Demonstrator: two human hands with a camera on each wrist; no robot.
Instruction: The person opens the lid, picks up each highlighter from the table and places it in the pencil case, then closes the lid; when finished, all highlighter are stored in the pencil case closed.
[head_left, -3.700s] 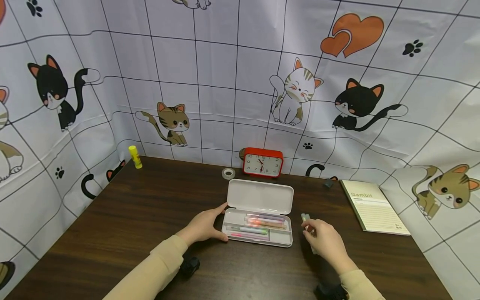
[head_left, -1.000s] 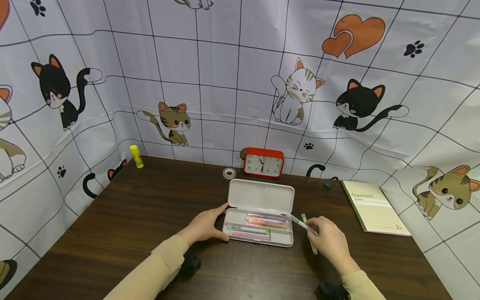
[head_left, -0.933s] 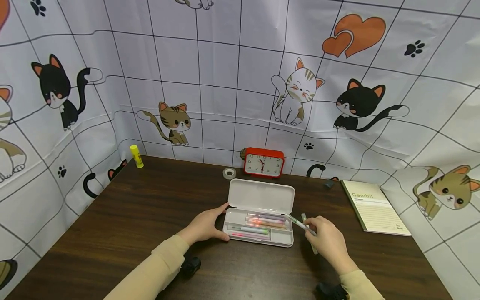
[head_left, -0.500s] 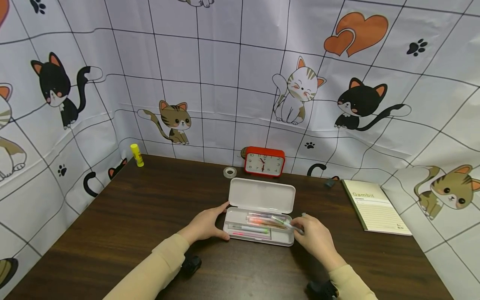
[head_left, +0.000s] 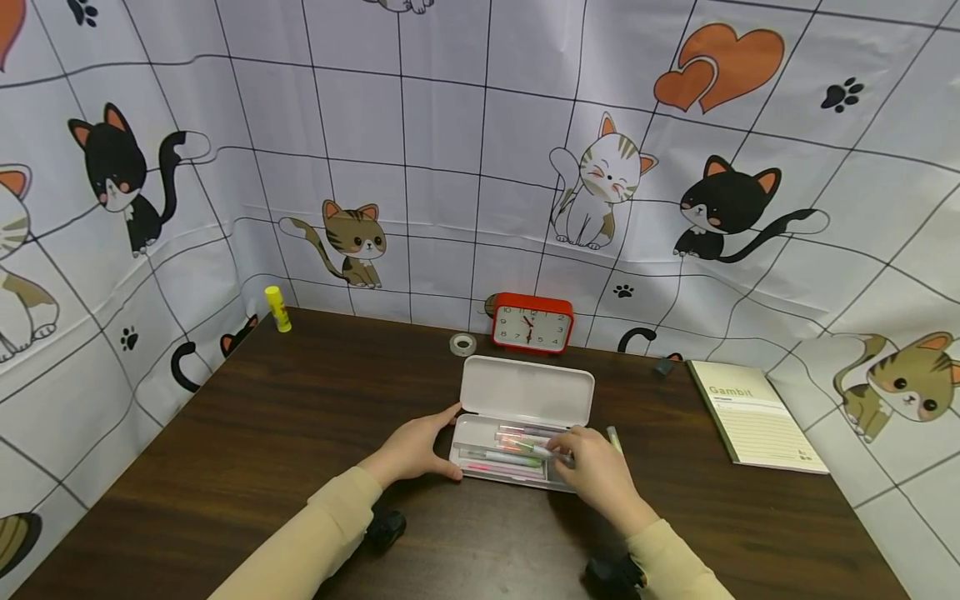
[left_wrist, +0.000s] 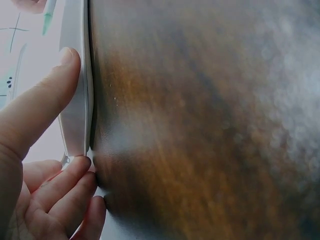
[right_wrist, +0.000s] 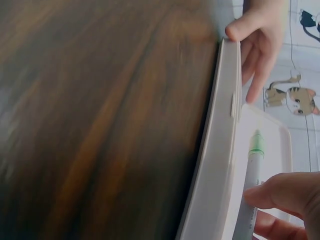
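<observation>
An open white pencil case [head_left: 527,392] stands on the table, its lid tilted back. My left hand [head_left: 414,448] holds the case's left end, thumb at the front corner and fingers round the end, as the left wrist view shows. Between thumb and fingers, my right hand [head_left: 602,477] pinches a marker pen [right_wrist: 255,165] with a pale barrel and green tip end, over the case's tray. Several pens [head_left: 498,456] lie in the tray's compartments. Another light green pen [head_left: 615,439] lies on the table to the right, partly hidden behind my right hand.
Behind the case are a roll of tape [head_left: 462,344] and a red clock [head_left: 532,323]. A notepad [head_left: 757,417] and a small dark object [head_left: 663,367] lie on the right. A yellow glue stick [head_left: 277,309] stands at the far left. Cat-print cloth walls border the table.
My right hand picked up one marker from beside the case and carried it left, over the tray. The other pen stayed on the table. My left hand kept its place on the case.
</observation>
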